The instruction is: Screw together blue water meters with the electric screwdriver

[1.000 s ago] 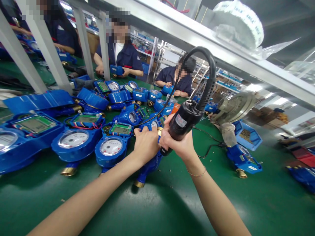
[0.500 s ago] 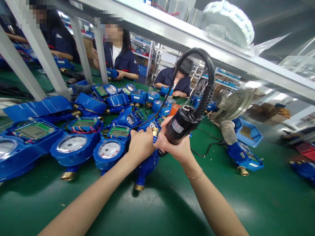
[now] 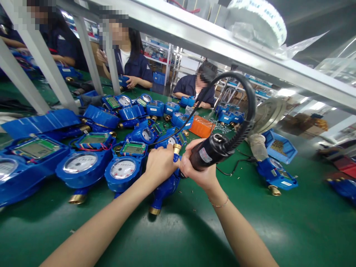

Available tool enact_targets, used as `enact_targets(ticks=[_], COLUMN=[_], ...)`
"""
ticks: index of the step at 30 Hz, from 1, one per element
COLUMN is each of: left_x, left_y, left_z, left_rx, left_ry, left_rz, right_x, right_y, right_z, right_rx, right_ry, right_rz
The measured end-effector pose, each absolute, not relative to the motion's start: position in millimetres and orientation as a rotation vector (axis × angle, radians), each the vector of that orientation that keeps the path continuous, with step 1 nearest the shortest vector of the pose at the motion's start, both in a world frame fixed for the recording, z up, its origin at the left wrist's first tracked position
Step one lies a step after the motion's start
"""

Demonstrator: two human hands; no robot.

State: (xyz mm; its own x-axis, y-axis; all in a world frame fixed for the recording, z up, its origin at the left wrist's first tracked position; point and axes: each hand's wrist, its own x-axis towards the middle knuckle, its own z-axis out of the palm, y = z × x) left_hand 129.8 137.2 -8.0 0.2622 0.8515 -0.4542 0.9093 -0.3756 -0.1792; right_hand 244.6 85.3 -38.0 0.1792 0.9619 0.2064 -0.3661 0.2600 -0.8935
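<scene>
My right hand [image 3: 198,165] is wrapped round a black corded electric screwdriver [image 3: 210,150], which leans with its cable end up and to the right. Its tip is hidden behind my fingers. My left hand [image 3: 161,163] grips a blue water meter [image 3: 165,191] lying on its side, brass ends showing above and below. The face of this meter is out of sight under my hand. Just left of it stands another water meter [image 3: 124,168] with a round dial and a small display board. The screwdriver's thick black cable [image 3: 249,89] loops up and over to the left.
Several blue meters, such as one with an exposed display [image 3: 79,163], crowd the left of the green table [image 3: 222,230]. An orange box [image 3: 202,126] lies beyond my hands. At right are a meter [image 3: 276,174] and a blue screw bin [image 3: 280,146]. A metal shelf beam [image 3: 178,27] crosses above; co-workers sit opposite.
The screwdriver's cable end has tipped to the right and down, and the cable loop has swung right. More of the orange box shows. My left hand stays on the meter.
</scene>
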Motion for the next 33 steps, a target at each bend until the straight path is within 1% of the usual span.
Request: enact_targets(ticks=[5,9,15,17,22,26,30,33], left_x=[122,121,124,122,117,119,121,123], left_y=[137,136,135,135,136,135,135,136], left_z=[-11,-13,-14,-14,-14,-19,-23,-20], left_rx=[2.423,2.428,2.343,2.317,2.274,2.274,2.292,2.272], left_ry=[1.699,1.733,1.771,1.753,1.696,1.757,1.742,1.752], left_rz=[-0.728,-0.711,-0.699,-0.696,-0.751,-0.711,-0.624,-0.641], right_x=[235,231,231,229,216,209,213,218], right_y=[82,76,71,74,79,68,61,63], right_z=[-42,-45,-54,-56,-58,-59,-59,-60], right_rx=[-0.943,-0.953,-0.828,-0.858,-1.130,-1.177,-1.068,-1.051], right_ry=[-1.060,-1.082,-0.930,-0.947,-0.976,-0.815,-0.738,-0.770], right_rz=[1.018,0.929,1.057,1.066,0.901,0.795,0.933,1.010])
